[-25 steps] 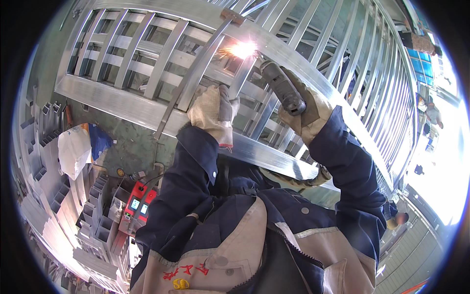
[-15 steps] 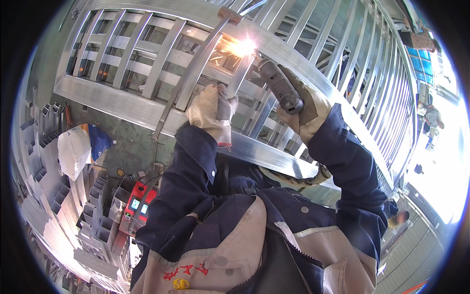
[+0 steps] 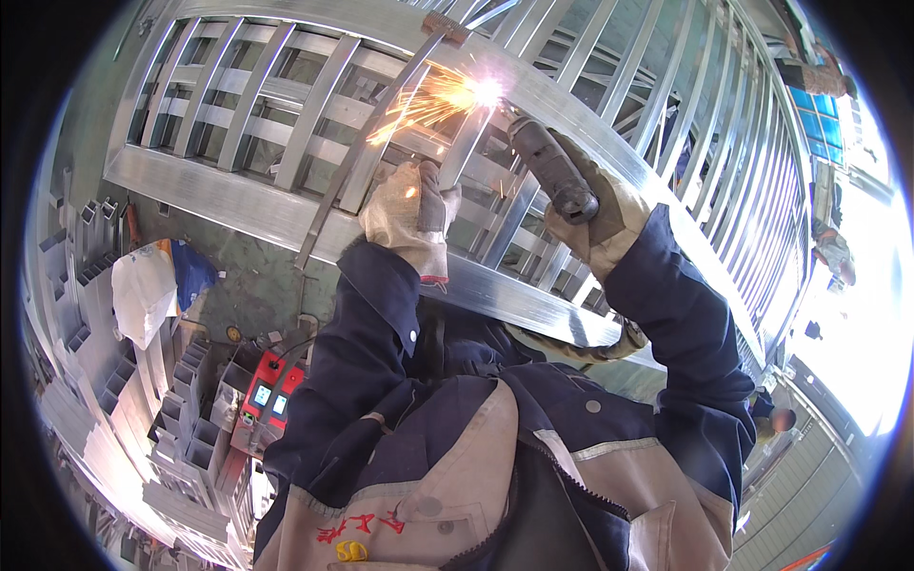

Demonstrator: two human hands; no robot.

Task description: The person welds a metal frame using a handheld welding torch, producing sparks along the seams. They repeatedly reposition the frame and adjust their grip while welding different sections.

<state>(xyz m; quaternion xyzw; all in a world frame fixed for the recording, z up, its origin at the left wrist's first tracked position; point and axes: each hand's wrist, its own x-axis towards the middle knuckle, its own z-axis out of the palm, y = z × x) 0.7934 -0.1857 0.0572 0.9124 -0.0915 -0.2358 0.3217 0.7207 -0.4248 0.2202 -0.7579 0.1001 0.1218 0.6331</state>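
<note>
The right hand (image 3: 609,211) is clamping on a black torch (image 3: 554,173), its gloved fingers wrapping the body. The torch is slanting up and leftward over the metal frame (image 3: 224,193), its tip pointing at the inner edge of the far rail (image 3: 571,112), where a crossbar (image 3: 466,145) is meeting it. A white glare is covering that joint, and orange sparks (image 3: 428,103) are spraying left through the opening beside it.

The left hand (image 3: 407,217), also gloved, is resting at the near rail by the crossbar's lower end; its fingers are curling in, but whether they are gripping the bar is more than I can tell. Just left of it, a long dark flat bar (image 3: 333,205) is lying across the frame, its lower end overhanging the near rail's outer edge and limiting that side. Between the two hands, a gap is opening with slats showing beneath.

Beyond the far rail, rows of silver bars (image 3: 705,157) are stretching rightward. Left of the person, a strip of green floor (image 3: 252,262) is separating the frame from a red machine (image 3: 271,392), a white-and-blue bag (image 3: 145,293) and upright metal tubes (image 3: 195,404).
</note>
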